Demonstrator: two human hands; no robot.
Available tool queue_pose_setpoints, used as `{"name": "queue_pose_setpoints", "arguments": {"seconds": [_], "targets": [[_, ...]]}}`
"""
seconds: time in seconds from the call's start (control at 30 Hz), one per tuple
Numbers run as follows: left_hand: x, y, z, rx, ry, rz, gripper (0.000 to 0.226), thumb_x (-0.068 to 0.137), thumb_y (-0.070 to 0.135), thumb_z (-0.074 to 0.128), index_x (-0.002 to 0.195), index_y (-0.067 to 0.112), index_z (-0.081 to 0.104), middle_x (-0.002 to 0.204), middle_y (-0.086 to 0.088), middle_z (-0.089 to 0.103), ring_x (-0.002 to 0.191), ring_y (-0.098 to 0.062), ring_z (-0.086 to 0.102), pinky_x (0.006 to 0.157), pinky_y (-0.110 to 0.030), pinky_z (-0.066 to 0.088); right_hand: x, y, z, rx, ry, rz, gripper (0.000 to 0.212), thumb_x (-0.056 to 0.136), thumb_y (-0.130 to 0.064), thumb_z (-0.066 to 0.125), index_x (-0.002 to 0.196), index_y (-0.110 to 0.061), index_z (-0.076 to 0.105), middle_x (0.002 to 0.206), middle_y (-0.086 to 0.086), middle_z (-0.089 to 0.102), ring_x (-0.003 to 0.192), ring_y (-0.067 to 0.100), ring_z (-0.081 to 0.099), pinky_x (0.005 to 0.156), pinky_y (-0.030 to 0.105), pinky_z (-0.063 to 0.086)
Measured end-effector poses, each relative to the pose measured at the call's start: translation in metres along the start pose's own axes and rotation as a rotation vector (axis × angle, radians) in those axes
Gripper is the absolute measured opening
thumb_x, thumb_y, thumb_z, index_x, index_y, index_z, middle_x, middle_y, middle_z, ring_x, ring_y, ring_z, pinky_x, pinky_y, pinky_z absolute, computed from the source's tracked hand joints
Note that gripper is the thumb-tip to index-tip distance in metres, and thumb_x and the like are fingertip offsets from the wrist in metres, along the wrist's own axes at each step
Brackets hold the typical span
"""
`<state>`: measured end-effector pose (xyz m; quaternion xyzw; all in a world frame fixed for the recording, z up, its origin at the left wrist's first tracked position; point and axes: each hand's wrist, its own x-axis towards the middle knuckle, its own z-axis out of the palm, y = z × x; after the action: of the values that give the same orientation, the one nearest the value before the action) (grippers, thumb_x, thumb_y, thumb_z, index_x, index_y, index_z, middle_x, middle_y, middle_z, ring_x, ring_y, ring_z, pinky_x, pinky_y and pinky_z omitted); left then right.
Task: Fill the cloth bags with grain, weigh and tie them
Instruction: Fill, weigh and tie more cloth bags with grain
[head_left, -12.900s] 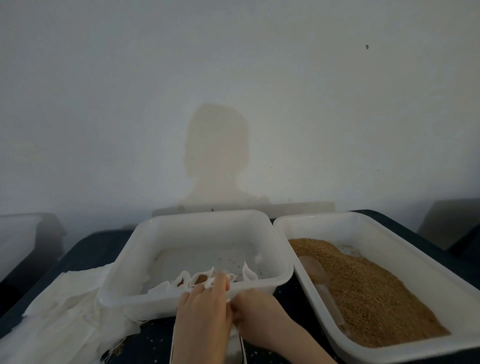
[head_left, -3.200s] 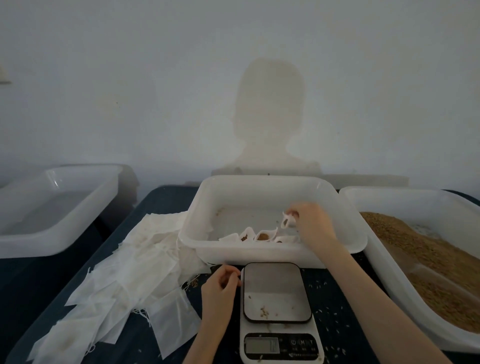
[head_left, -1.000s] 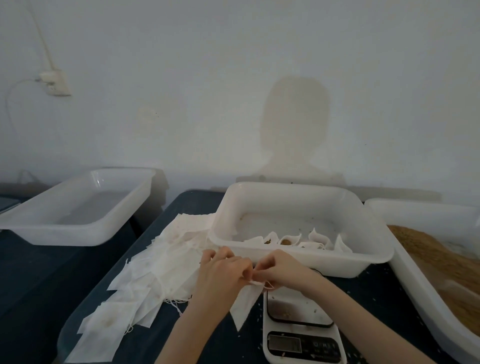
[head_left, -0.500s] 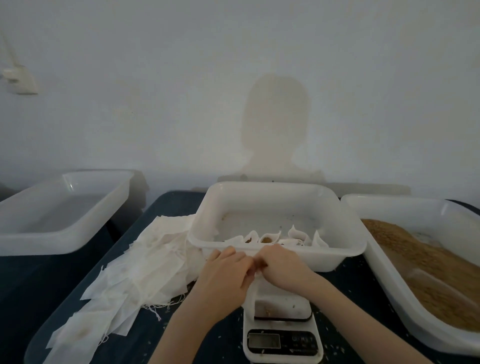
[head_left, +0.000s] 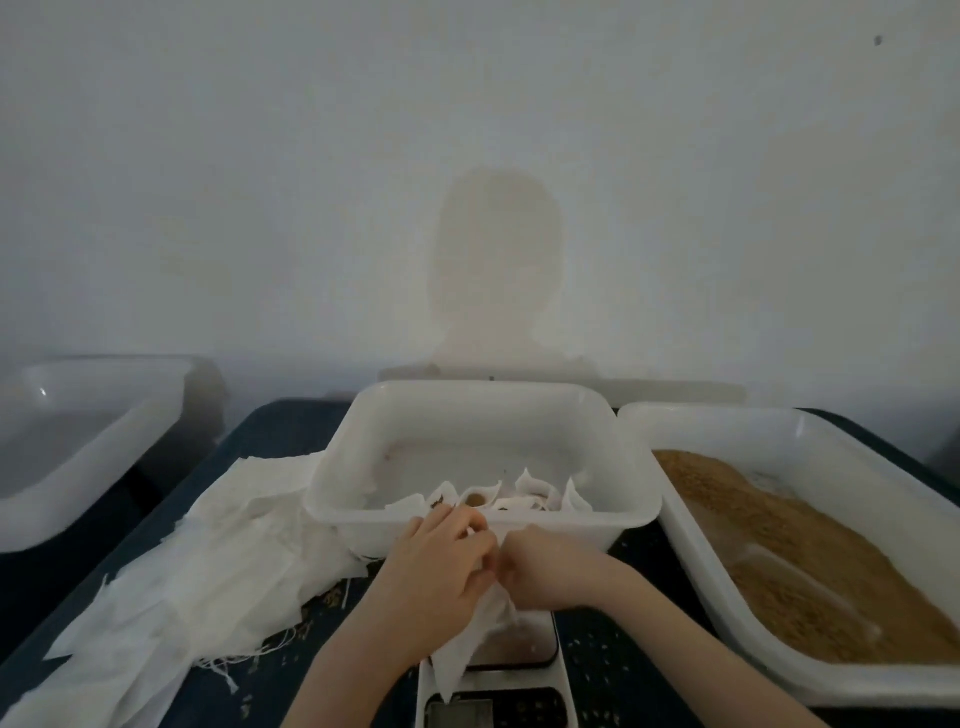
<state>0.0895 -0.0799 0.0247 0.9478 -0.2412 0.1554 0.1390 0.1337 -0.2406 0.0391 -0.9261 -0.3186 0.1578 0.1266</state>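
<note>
In the head view, our left hand (head_left: 441, 566) and right hand (head_left: 545, 569) both pinch the mouth of an empty cloth bag (head_left: 467, 644) hanging over the kitchen scale (head_left: 498, 686). We should spread the mouth wide before scooping from the grain tub (head_left: 810, 556).

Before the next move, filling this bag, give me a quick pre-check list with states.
1. Bag in hand: ok. Left hand and right hand both pinch the empty cloth bag at its top.
2. Bag mouth open: cannot tell, fingers hide it.
3. Scale platform free: not ok, the bag drapes over it.
4. Grain supply: ok, the grain tray holds plenty.
5. Scoop reachable: ok, lying in the grain.
6. Scale reading: cannot tell, display too dim.
</note>
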Motion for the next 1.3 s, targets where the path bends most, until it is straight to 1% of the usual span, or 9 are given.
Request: {"name": "queue_pose_setpoints", "arguments": {"seconds": [0.23, 0.33, 0.43, 0.63, 0.77, 0.87, 1.07, 1.2, 1.3], "targets": [[0.012, 0.019, 0.006, -0.225, 0.063, -0.071, 0.008, 0.095, 0.034, 0.047, 0.099, 0.039, 0.042, 0.108, 0.026, 0.040, 0.103, 0.003, 0.039, 0.086, -0.007, 0.029, -0.008, 0.019, -0.012, 0.174, 0.053, 0.005, 0.031, 0.091, -0.003, 0.047, 0.062, -0.013, 0.049, 0.065, 0.001, 0.049, 0.059, 0.008, 0.040, 0.061, 0.021, 0.035], [0.014, 0.020, 0.013, -0.403, -0.050, -0.206, 0.059, 0.083, 0.052, 0.060, 0.132, 0.039, 0.030, 0.127, 0.028, 0.031, 0.121, 0.006, 0.034, 0.102, -0.014, 0.030, -0.015, 0.026, -0.018, 0.254, 0.096, -0.009, 0.028, 0.088, -0.012, 0.056, 0.061, -0.007, 0.052, 0.060, 0.001, 0.047, 0.057, 0.008, 0.038, 0.056, 0.016, 0.033], [0.015, 0.024, 0.024, -0.419, -0.129, -0.229, 0.093, 0.069, 0.053, 0.071, 0.142, 0.043, 0.015, 0.129, 0.026, 0.034, 0.120, 0.003, 0.037, 0.097, -0.012, 0.030, -0.020, 0.033, -0.021, 0.266, 0.159, -0.008, 0.041, 0.087, -0.016, 0.058, 0.052, -0.021, 0.040, 0.048, -0.009, 0.041, 0.045, 0.002, 0.036, 0.050, 0.014, 0.030], [0.023, 0.025, 0.039, -0.407, -0.075, -0.219, 0.038, 0.078, 0.051, 0.061, 0.113, 0.039, 0.052, 0.093, 0.020, 0.058, 0.093, -0.004, 0.059, 0.082, -0.018, 0.046, -0.044, 0.039, -0.029, 0.285, 0.176, -0.066, 0.037, 0.087, -0.021, 0.059, 0.053, -0.034, 0.051, 0.051, -0.015, 0.051, 0.048, 0.002, 0.039, 0.052, 0.012, 0.032], [0.032, 0.032, 0.043, -0.403, -0.054, -0.246, 0.026, 0.079, 0.056, 0.056, 0.100, 0.039, 0.055, 0.083, 0.017, 0.062, 0.079, 0.000, 0.058, 0.073, -0.016, 0.046, -0.061, 0.052, -0.039, 0.399, 0.202, -0.070, 0.017, 0.091, -0.027, 0.061, 0.081, -0.021, 0.073, 0.077, -0.007, 0.066, 0.068, 0.002, 0.056, 0.068, 0.016, 0.044], [0.037, 0.035, 0.043, -0.427, -0.066, -0.261, 0.017, 0.077, 0.063, 0.052, 0.089, 0.051, 0.049, 0.081, 0.026, 0.060, 0.079, 0.013, 0.055, 0.065, -0.008, 0.041, -0.078, 0.077, -0.051, 0.451, 0.306, 0.003, 0.016, 0.092, -0.034, 0.060, 0.090, -0.034, 0.076, 0.106, -0.021, 0.068, 0.098, -0.007, 0.060, 0.086, 0.013, 0.046], [0.038, 0.042, 0.043, -0.385, -0.083, -0.293, 0.016, 0.082, 0.055, 0.059, 0.085, 0.055, 0.043, 0.080, 0.031, 0.056, 0.079, 0.017, 0.052, 0.063, -0.001, 0.037, -0.114, 0.170, -0.061, 0.195, 0.579, 0.463, 0.018, 0.092, -0.037, 0.058, 0.082, -0.036, 0.073, 0.076, -0.016, 0.070, 0.071, 0.011, 0.066, 0.073, 0.028, 0.058], [0.041, 0.052, 0.043, -0.368, -0.062, -0.252, 0.012, 0.084, 0.053, 0.058, 0.084, 0.052, 0.046, 0.077, 0.034, 0.057, 0.082, 0.027, 0.045, 0.068, 0.001, 0.037, -0.136, 0.219, -0.056, -0.025, 0.340, 0.755, 0.028, 0.085, -0.046, 0.060, 0.063, -0.028, 0.056, 0.066, -0.013, 0.057, 0.065, 0.005, 0.055, 0.073, 0.029, 0.056], [0.045, 0.060, 0.048, -0.393, -0.060, -0.204, 0.014, 0.085, 0.050, 0.057, 0.095, 0.040, 0.057, 0.078, 0.025, 0.059, 0.086, 0.032, 0.038, 0.073, 0.005, 0.032, -0.135, 0.217, -0.048, -0.093, 0.131, 0.718, 0.038, 0.077, -0.056, 0.060, 0.059, -0.024, 0.048, 0.060, -0.009, 0.047, 0.055, 0.008, 0.043, 0.053, 0.020, 0.038]]}}
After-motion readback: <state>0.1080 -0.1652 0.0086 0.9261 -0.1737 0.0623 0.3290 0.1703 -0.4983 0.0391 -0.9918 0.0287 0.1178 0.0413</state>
